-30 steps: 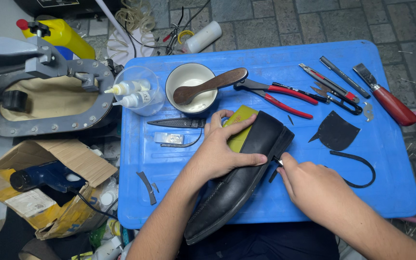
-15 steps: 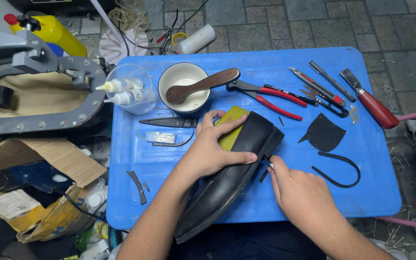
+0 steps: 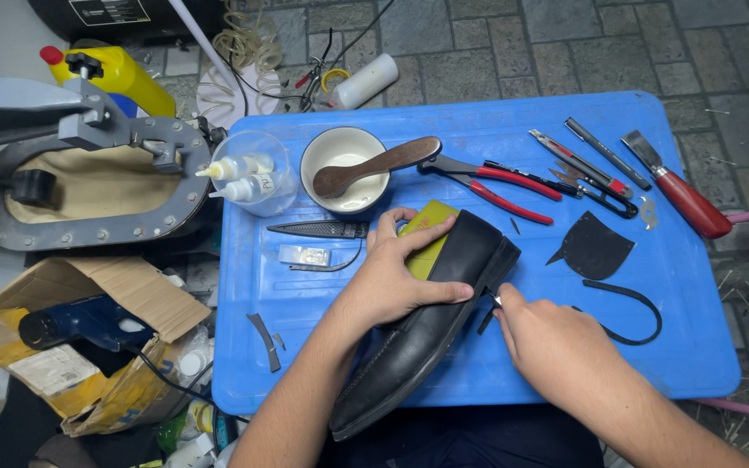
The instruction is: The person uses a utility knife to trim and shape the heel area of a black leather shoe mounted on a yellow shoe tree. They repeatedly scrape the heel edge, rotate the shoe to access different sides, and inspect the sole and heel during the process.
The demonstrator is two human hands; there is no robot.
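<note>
A black leather shoe [image 3: 418,338] lies tilted on its side across the blue plastic table [image 3: 444,165], heel toward the middle, toe hanging over the near edge. My left hand [image 3: 396,277] clamps the shoe near its heel, thumb along the upper. A yellow-green block [image 3: 426,238] sits under the heel, partly hidden by my fingers. My right hand [image 3: 548,338] pinches a small metal blade [image 3: 494,298] whose tip touches the heel's edge.
Red-handled pliers [image 3: 500,182], a scraper with a red handle [image 3: 678,186], cutters, a white bowl with a wooden tool [image 3: 348,169], a knife [image 3: 318,229], and black rubber pieces [image 3: 595,247] lie on the table. Glue bottles, a grey press and a cardboard box stand left.
The view has shifted a little. Both hands stay on the shoe; my right hand has kept the blade at the heel with only slight movement.
</note>
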